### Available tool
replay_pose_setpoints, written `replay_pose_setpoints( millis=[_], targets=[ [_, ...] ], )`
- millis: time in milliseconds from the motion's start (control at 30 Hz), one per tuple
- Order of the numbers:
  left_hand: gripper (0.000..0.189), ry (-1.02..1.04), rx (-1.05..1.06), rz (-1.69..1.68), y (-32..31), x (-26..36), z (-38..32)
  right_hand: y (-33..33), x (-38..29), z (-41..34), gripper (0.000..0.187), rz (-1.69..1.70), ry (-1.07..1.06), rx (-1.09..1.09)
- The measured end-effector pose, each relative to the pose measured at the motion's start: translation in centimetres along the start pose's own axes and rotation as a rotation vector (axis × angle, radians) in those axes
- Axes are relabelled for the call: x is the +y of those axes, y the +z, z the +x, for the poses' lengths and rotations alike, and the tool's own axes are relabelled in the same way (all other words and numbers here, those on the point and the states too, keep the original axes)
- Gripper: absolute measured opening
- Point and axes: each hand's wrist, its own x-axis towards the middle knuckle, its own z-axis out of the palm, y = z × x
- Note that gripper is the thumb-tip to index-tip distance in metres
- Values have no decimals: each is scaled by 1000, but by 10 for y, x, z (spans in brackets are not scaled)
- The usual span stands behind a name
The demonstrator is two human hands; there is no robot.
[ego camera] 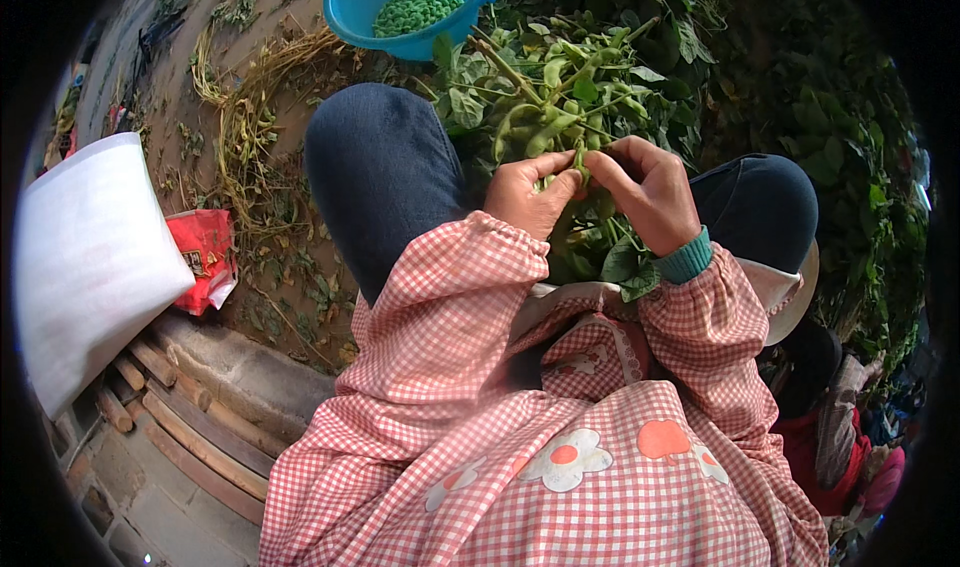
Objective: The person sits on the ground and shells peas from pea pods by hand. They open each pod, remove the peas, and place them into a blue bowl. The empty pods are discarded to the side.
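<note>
A soybean plant (551,117) with many green pods lies between my knees, on a heap of leafy stalks. My left hand (529,192) pinches a green pod (580,163) between thumb and index finger. From the other side, my right hand (651,192) has its thumb and fingertips on the same pod. Whether that pod is split cannot be seen, as the fingers cover much of it. Beyond my left knee stands a blue plastic basin (427,46) with shelled green beans (416,12) inside.
Leafy plants (817,117) are heaped on the right. Dry stalks (244,124) litter the ground at left. A white sack (97,259), a red plastic packet (202,259) and wooden poles (202,447) lie at my left. Another person (832,432) is partly visible at lower right.
</note>
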Motion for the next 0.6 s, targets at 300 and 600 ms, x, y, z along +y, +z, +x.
replay_pose_setpoints(
  millis=[300,600],
  targets=[
    [23,116,5,43,3,-8,-5,4,8,6,27,-23,19,150],
    [25,27,6,-37,2,-8,-3,5,3,1,16,167,110,59]
  ],
)
